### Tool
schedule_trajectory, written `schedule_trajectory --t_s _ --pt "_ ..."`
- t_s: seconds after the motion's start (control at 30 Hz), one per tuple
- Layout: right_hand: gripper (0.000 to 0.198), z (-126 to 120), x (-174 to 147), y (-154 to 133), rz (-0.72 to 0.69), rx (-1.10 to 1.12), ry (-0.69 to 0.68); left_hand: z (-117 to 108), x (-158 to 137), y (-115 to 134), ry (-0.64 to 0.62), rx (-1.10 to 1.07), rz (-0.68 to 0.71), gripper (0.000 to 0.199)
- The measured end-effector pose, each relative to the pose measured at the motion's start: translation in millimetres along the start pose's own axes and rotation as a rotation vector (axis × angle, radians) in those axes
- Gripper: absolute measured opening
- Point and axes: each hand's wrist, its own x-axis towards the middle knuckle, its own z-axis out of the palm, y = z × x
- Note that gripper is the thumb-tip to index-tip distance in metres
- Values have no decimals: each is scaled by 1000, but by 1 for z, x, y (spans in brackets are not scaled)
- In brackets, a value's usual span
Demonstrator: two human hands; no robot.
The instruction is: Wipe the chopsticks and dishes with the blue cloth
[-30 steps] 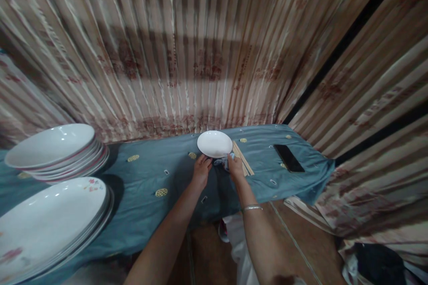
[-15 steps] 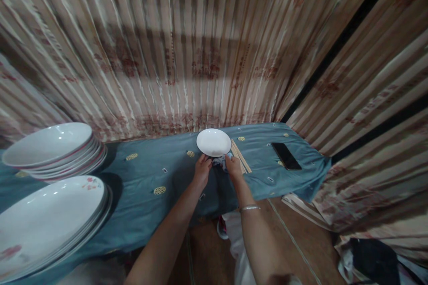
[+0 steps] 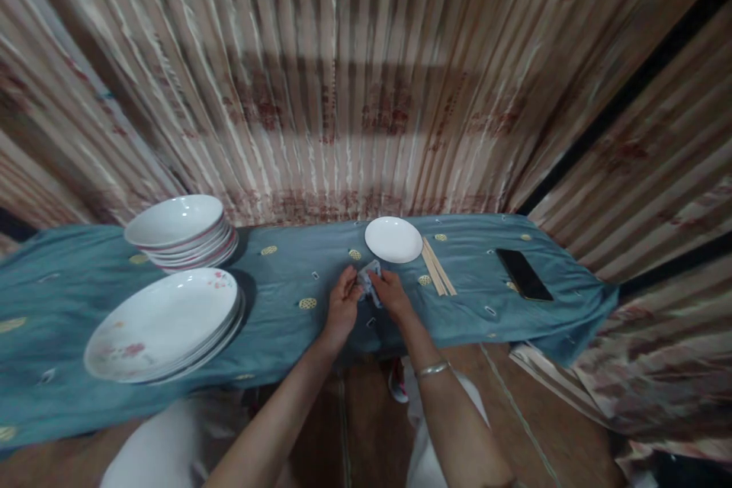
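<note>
A small crumpled grey-blue cloth (image 3: 371,271) is in my right hand (image 3: 392,296), whose fingers are closed on it above the table. Beside the cloth on its left, my left hand (image 3: 341,303) has its fingers loosely curved and a little apart; it is at the cloth's edge, and whether it touches is too blurred to tell. Just beyond both hands, a white plate (image 3: 393,239) with a thin dark rim lies flat on the table. Right of that plate several wooden chopsticks (image 3: 438,268) lie together.
On the left of the blue-green tablecloth (image 3: 274,297) stand a stack of white bowls (image 3: 181,225) and a stack of oval flowered plates (image 3: 171,320). A black phone (image 3: 523,274) lies to the right. A pleated curtain (image 3: 366,107) hangs behind the table.
Both hands have let go of the white plate's near edge and drawn back toward me. The plate now lies on the table; the cloth has come back with my right hand. My view has turned left.
</note>
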Motion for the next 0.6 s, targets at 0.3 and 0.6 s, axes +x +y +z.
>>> schedule_trajectory --t_s 0.3,0.6 --pt "41 81 -27 -26 29 202 -267 -63 -42 48 129 120 166 41" --pt "51 120 -55 -45 -179 -22 -375 -143 -81 149 335 474 607 49"
